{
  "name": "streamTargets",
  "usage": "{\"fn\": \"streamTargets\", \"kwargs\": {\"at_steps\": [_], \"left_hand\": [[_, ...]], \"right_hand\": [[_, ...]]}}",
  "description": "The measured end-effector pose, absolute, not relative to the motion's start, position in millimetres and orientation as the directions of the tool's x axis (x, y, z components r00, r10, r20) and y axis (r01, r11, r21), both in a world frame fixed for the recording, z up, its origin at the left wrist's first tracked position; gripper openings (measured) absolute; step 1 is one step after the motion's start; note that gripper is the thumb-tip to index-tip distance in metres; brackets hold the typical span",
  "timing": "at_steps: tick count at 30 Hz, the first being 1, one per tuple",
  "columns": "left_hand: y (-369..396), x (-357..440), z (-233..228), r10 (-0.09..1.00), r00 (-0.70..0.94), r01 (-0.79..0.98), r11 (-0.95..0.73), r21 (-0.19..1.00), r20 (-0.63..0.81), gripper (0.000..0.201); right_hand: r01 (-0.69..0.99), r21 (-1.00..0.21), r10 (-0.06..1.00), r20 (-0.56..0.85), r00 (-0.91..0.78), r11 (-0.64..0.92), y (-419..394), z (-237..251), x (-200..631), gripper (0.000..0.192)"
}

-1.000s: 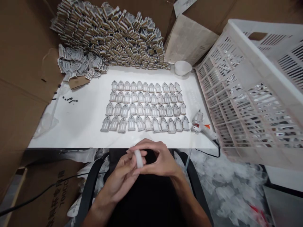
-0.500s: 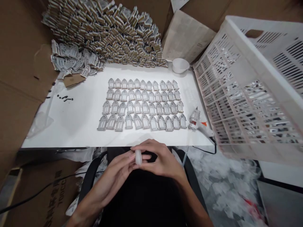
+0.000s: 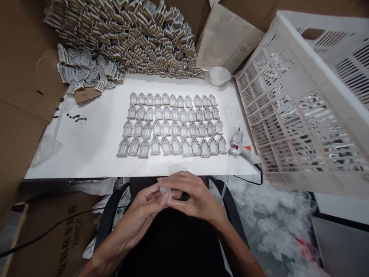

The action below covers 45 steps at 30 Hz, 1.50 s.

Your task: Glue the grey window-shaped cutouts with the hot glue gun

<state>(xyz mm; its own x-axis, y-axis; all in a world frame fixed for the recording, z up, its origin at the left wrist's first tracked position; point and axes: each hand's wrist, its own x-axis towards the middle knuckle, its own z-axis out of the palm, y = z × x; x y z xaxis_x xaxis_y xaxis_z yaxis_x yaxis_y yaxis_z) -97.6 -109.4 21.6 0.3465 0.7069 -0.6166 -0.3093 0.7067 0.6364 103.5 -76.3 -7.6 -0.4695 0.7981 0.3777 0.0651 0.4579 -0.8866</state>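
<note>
Just off the table's front edge, above my lap, both hands hold a small translucent white piece point(image 3: 165, 192); its exact kind I cannot make out. My left hand point(image 3: 150, 202) grips it from the left, thumb pressed on its face. Curved around its right side, my right hand point(image 3: 191, 196) touches it with the fingertips at top and bottom. Ahead of my hands, several rows of small grey arched window-shaped pieces point(image 3: 175, 146) lie on the white table point(image 3: 95, 154).
A large heap of similar pieces point(image 3: 138, 42) fills the back, beside a white bowl point(image 3: 219, 77). On the right are a glue gun point(image 3: 239, 144) with a cable and a tall white slatted crate point(image 3: 288, 96). Cardboard point(image 3: 23, 77) walls the left. Plastic scraps point(image 3: 271, 223) cover the floor.
The white piece has tilted between my hands, and my left thumb has moved onto its face. The whole view has shifted slightly.
</note>
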Motion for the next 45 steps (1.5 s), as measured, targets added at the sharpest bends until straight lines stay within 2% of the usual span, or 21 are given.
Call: {"fn": "streamTargets", "kwargs": {"at_steps": [4,10,16,21,32,35,37,39,42,45], "left_hand": [[-113.6,-93.8,19.7,0.696,0.329,-0.355,0.717,0.600,-0.638,0.028],[-118.0,-94.8,20.8,0.727,0.307,-0.283,0.686,0.670,-0.615,0.029],[-115.7,-95.0,29.7,0.663,0.339,-0.361,0.747,0.559,-0.667,0.024],[-117.6,-99.5,31.0,0.698,0.365,-0.296,0.715,0.634,-0.617,0.034],[-124.5,-110.8,18.7,0.729,0.401,-0.171,0.654,0.737,-0.554,0.033],[-122.8,-112.3,21.3,0.777,0.357,-0.099,0.583,0.807,-0.518,0.031],[-120.2,-112.1,24.2,0.829,0.286,-0.027,0.509,0.860,-0.481,0.029],[-118.3,-111.2,26.1,0.888,0.206,0.070,0.406,0.911,-0.412,0.026],[-119.1,-109.7,24.2,0.960,0.144,0.209,0.209,0.955,-0.241,0.017],[-122.8,-109.9,17.6,0.987,0.139,0.263,0.045,0.964,-0.084,0.018]], "right_hand": [[0.054,-0.885,0.787,0.382,-0.484,0.463,-77.0,-8.0,104.2,0.054],[0.018,-0.896,0.801,0.388,-0.456,0.444,-80.2,-6.5,101.6,0.053],[-0.020,-0.855,0.766,0.474,-0.434,0.518,-77.7,-4.5,99.0,0.049],[-0.006,-0.840,0.761,0.495,-0.420,0.543,-80.0,-1.4,95.8,0.036],[0.071,-0.814,0.739,0.483,-0.471,0.577,-80.6,-2.5,95.2,0.036],[0.041,-0.830,0.735,0.468,-0.490,0.556,-81.5,-0.9,97.8,0.053],[0.013,-0.884,0.759,0.393,-0.519,0.467,-80.6,2.9,101.2,0.074],[-0.028,-0.937,0.790,0.309,-0.529,0.348,-78.8,6.4,103.7,0.084],[-0.106,-0.955,0.830,0.294,-0.474,0.278,-76.7,5.5,100.7,0.069],[-0.137,-0.938,0.860,0.347,-0.374,0.320,-77.6,-1.8,91.0,0.060]]}}
